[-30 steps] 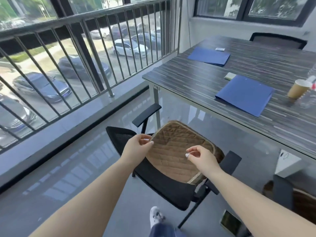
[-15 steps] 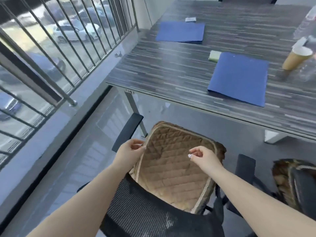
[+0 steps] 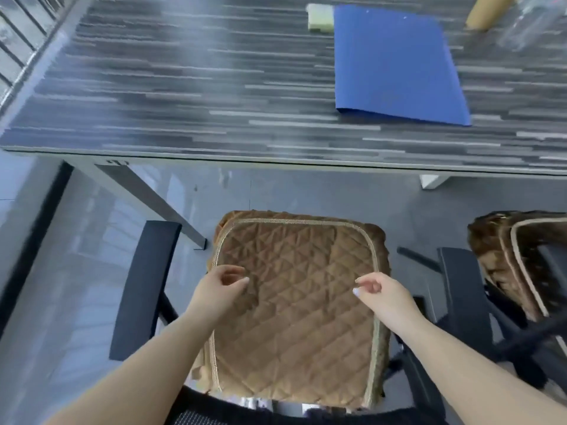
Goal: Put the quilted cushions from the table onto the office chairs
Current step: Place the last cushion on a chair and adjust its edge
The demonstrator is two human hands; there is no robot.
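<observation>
A brown quilted cushion (image 3: 300, 305) with a beige piped border lies flat on the seat of a black office chair (image 3: 146, 286) directly below me. My left hand (image 3: 219, 291) hovers over the cushion's left edge, fingers loosely curled and apart, holding nothing. My right hand (image 3: 382, 297) is over the right edge in the same loose pose, also with nothing in it. A second brown quilted cushion (image 3: 503, 265) sits on the neighbouring chair (image 3: 460, 299) at the right. No cushion shows on the visible part of the table.
The striped grey table (image 3: 184, 87) spans the upper half, its front edge just beyond the chair. On it lie a blue folder (image 3: 395, 65), a pale notepad (image 3: 320, 18), a paper cup (image 3: 487, 10) and a clear bottle (image 3: 530, 23). A railing (image 3: 18, 41) runs at far left.
Both hands have let go of the cushion's edges, and it now lies flat on the seat. My view has swung down and right, squarely over the chair.
</observation>
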